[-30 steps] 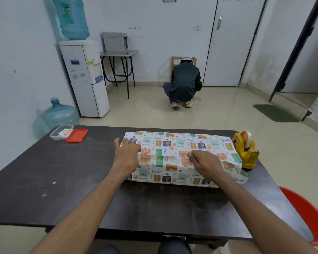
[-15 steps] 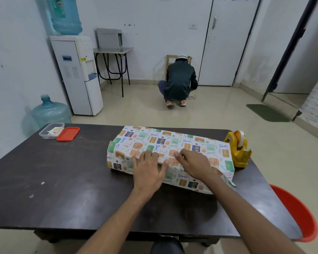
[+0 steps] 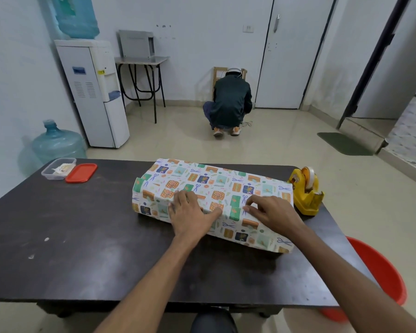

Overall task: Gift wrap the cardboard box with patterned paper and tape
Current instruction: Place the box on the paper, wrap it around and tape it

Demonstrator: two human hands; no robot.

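- Left hand [image 3: 192, 217] pressed flat on the white patterned wrapping paper [image 3: 202, 179].
- Right hand [image 3: 274, 213] had slid rightwards from it, fingertips bent on paper; pinch unclear.

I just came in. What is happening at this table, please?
A person is gift wrapping. The patterned paper is folded over a box shape on the dark table, covering its top and near side. The left hand lies flat on the paper. Beside it, the right hand presses the paper with bent fingertips near the top front edge. A yellow tape dispenser stands at the parcel's right end, and no hand touches it.
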